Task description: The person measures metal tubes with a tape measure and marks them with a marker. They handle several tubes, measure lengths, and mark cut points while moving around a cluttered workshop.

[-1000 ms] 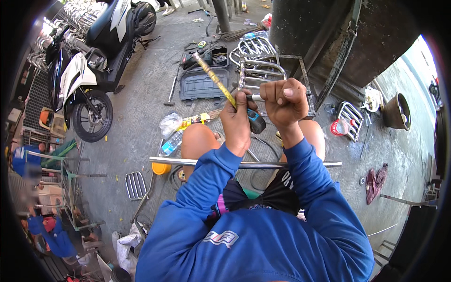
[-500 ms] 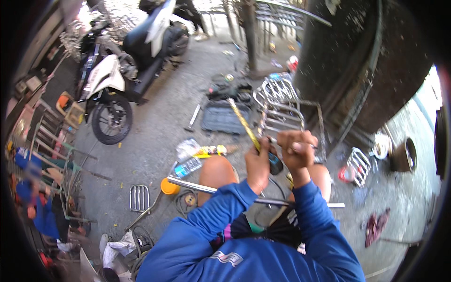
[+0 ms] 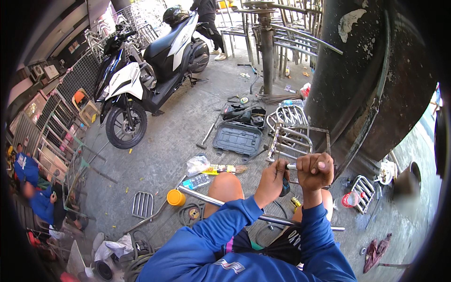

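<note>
My left hand [image 3: 271, 184] is closed round a dark tape measure [image 3: 284, 188] with a bluish edge, held above my knees. No yellow blade shows from it. Close beside it, my right hand [image 3: 315, 171] makes a fist round a slim whitish pen-like stick [image 3: 291, 166], whose end points toward the left hand. A long shiny metal tube [image 3: 202, 197] lies across my lap beneath both forearms. On the floor between my knees is a small yellow thing [image 3: 295, 202].
Ahead lie an opened black tool case [image 3: 238, 137], a hammer [image 3: 206, 136] and bent metal racks [image 3: 291, 141]. A plastic bottle [image 3: 196, 181] and orange-lidded jar [image 3: 176, 197] sit left. A scooter [image 3: 155, 70] stands far left; a thick dark column [image 3: 347, 70] rises right. Other people sit far left.
The yellow blade that stuck out forward from the tape measure no longer shows. Both hands appear lower and farther right, and the whole view has shifted. The right fist stays closed.
</note>
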The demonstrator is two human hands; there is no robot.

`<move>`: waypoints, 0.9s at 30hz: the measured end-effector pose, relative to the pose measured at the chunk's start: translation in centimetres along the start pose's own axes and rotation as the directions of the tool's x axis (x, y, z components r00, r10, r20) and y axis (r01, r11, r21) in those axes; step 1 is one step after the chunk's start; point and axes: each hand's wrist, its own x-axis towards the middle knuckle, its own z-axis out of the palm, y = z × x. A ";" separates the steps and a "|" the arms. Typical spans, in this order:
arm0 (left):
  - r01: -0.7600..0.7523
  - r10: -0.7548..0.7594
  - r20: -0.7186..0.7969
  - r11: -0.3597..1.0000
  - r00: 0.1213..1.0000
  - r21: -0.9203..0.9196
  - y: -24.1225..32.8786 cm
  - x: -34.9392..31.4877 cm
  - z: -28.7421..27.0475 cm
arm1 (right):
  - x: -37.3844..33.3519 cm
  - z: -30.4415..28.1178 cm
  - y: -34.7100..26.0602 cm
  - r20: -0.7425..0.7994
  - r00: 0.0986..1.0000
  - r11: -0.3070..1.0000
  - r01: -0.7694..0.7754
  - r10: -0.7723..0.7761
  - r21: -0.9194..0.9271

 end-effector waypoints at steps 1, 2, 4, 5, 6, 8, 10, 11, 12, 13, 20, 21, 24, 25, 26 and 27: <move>-0.008 0.009 -0.023 0.999 1.000 0.038 0.1 0.0 0.0 | 0.0 0.2 0.0 0.002 1.000 0.999 -0.022 0.022 -0.040; -0.002 0.005 -0.034 0.998 0.999 0.063 0.3 -0.1 0.0 | 0.1 0.3 0.0 0.022 0.999 0.999 -0.033 0.034 -0.043; -0.002 0.006 -0.044 0.996 0.999 0.093 0.6 -0.2 -0.1 | 0.4 0.5 0.0 0.083 0.994 0.995 -0.072 0.078 -0.072; 0.022 -0.019 -0.032 0.995 0.999 0.097 0.7 -0.3 -0.2 | 0.5 0.5 0.0 0.068 0.993 0.994 -0.091 0.095 -0.059; 0.047 -0.046 -0.018 0.994 0.999 0.099 0.7 -0.3 -0.3 | 0.6 0.4 0.0 0.078 0.991 0.991 -0.104 0.111 -0.083; 0.033 -0.034 0.013 0.995 0.999 0.095 0.5 -0.3 -0.6 | 0.8 0.2 0.0 0.129 0.982 0.985 -0.124 0.139 -0.119; 0.027 -0.032 0.051 0.995 0.998 0.099 0.2 -0.1 -1.0 | 0.8 0.0 0.1 0.135 0.979 0.986 -0.139 0.151 -0.092; 0.033 -0.040 0.074 0.994 0.996 0.106 0.0 -0.1 -1.2 | 0.8 -0.1 0.1 0.136 0.978 0.986 -0.147 0.157 -0.078; 0.043 -0.053 0.098 0.994 0.994 0.098 -0.1 0.0 -1.3 | 0.9 -0.2 0.0 0.140 0.976 0.985 -0.158 0.167 -0.073; 0.045 -0.055 0.111 0.995 0.992 0.089 -0.3 0.1 -1.5 | 0.9 -0.2 -0.1 0.144 0.974 0.983 -0.169 0.177 -0.068; 0.224 -0.191 0.249 0.968 0.950 -0.112 -0.1 0.2 -2.0 | 1.1 -0.5 0.0 0.203 0.953 0.970 -0.238 0.225 0.041; 0.276 -0.231 0.268 0.951 0.935 -0.142 0.0 0.1 -2.0 | 0.9 -0.8 0.1 0.189 0.948 0.964 -0.266 0.258 0.017; -0.228 0.217 0.078 0.960 0.973 0.165 -0.3 0.2 -2.2 | 0.1 -1.9 0.7 0.194 0.928 0.903 -0.360 0.319 0.236; -0.350 0.344 0.071 0.893 0.936 0.283 -0.5 0.2 -2.2 | -0.1 -2.4 0.7 0.074 0.941 0.931 -0.338 0.330 0.141; -0.388 0.396 0.057 0.845 0.917 0.368 -0.7 0.4 -2.1 | -0.2 -2.8 0.7 -0.009 0.928 0.914 -0.364 0.371 0.181; -0.363 0.380 0.042 0.837 0.924 0.410 -0.9 0.3 -1.9 | -0.3 -3.1 0.6 -0.149 0.923 0.922 -0.319 0.355 0.219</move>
